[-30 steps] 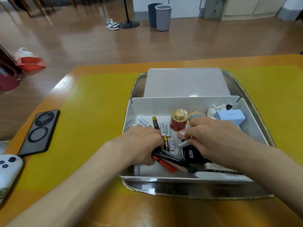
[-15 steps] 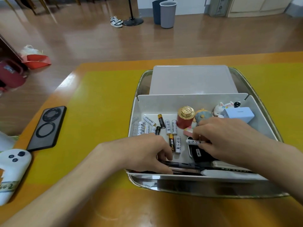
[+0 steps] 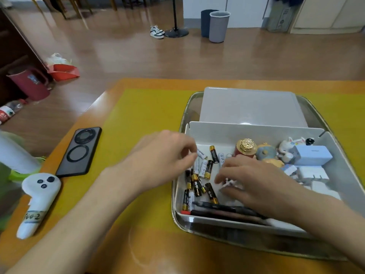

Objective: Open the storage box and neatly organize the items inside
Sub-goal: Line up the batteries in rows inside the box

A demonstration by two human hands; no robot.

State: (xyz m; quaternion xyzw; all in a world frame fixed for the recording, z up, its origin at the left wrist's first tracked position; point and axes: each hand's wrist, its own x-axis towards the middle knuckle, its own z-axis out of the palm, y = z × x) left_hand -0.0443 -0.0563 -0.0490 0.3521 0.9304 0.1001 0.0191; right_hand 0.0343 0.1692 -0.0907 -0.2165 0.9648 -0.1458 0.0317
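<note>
- Loose batteries [image 3: 203, 171] lie scattered in the open storage box [image 3: 256, 133], between my two hands, long axes mostly pointing away from me.
- My left hand [image 3: 164, 155], fingers loosely curled, hovers nearest them.
- My right hand [image 3: 254, 180] pinches something small; I cannot tell what.

1. Blurred by motion: left hand [image 3: 164, 155], fingertips indistinct over the storage box [image 3: 256, 129] left wall.
2. Hidden under right hand [image 3: 254, 180]: part of the batteries [image 3: 205, 169], pens [image 3: 223, 210] partly covered.
3. Cut off at the tabletop's left edge: white cylinder [image 3: 13, 155].
</note>
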